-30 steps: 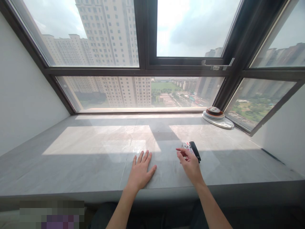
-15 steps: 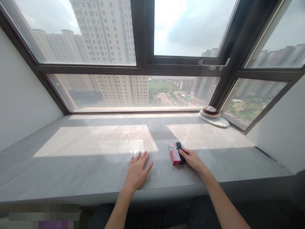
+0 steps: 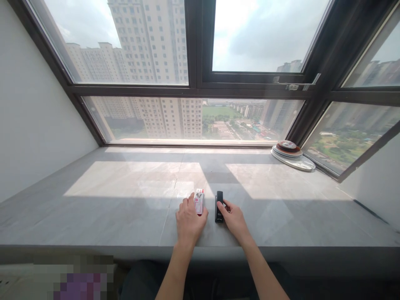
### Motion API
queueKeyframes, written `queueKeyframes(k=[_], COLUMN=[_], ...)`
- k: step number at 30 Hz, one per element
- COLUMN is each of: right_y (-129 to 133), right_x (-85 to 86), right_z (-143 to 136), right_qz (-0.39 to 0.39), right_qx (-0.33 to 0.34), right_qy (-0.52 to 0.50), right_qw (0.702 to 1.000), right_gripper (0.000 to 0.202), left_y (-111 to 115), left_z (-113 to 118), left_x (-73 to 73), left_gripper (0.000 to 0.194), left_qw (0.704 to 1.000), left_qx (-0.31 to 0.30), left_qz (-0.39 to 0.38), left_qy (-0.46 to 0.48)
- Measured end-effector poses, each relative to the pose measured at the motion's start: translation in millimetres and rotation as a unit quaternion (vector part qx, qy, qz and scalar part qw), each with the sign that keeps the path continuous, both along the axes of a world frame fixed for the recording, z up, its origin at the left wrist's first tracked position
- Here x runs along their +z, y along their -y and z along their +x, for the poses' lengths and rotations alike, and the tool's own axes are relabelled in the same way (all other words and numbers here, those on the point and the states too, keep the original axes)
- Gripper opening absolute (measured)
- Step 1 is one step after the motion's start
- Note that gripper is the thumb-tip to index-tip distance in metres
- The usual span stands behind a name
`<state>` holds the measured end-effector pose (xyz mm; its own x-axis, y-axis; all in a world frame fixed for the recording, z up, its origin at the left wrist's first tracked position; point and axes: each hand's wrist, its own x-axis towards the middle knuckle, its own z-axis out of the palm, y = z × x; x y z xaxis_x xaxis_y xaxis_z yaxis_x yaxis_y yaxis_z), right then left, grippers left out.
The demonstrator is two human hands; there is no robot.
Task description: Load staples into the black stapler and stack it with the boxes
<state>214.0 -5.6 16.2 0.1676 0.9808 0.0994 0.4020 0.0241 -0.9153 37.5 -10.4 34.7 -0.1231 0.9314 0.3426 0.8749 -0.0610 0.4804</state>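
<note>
My left hand (image 3: pixel 190 221) is closed around a small white-and-pink box (image 3: pixel 199 201), with fingers on its left side and the thumb near its lower right. Its lower end is partly hidden by the hand. To the right, apart from the box, a long black stapler (image 3: pixel 219 213) points away from me at the sill's surface. My right hand (image 3: pixel 233 218) grips the stapler from its right side, thumb on top.
Both hands are over a grey tiled window sill (image 3: pixel 125 221) with sunlit patches. A stack of plates (image 3: pixel 289 151) sits in the far right corner by the dark window frame (image 3: pixel 193 91). White walls (image 3: pixel 37 125) close off both sides.
The box and stapler, side by side by my right hand before, now stand apart. The box is left, in my left hand, which was spread flat. My right hand moved left with the stapler.
</note>
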Motion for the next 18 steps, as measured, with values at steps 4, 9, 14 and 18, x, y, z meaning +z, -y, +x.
queueKeyframes(k=[4, 9, 14, 18], right_y=[9, 13, 12, 11], right_x=[-2.0, -1.3, -1.7, -2.1], right_z=[15, 10, 10, 11], right_qz=[-0.011, -0.011, -0.006, -0.008], right_qx=[-0.004, -0.018, -0.015, -0.015], right_qy=[-0.010, 0.002, 0.004, 0.009], right_qw=[1.000, 1.000, 1.000, 1.000], right_gripper=[0.063, 0.064, 0.064, 0.065], left_y=[-10, -31, -23, -10], left_z=[-27, -59, -52, -35], left_x=[4.0, 14.9, 14.0, 5.0], left_gripper=[0.061, 0.056, 0.036, 0.035], left_qw=[0.999, 0.999, 0.998, 0.997], left_qx=[-0.021, -0.032, -0.063, -0.058], left_qz=[0.004, -0.006, -0.006, 0.001], left_qy=[0.023, 0.010, -0.014, -0.042])
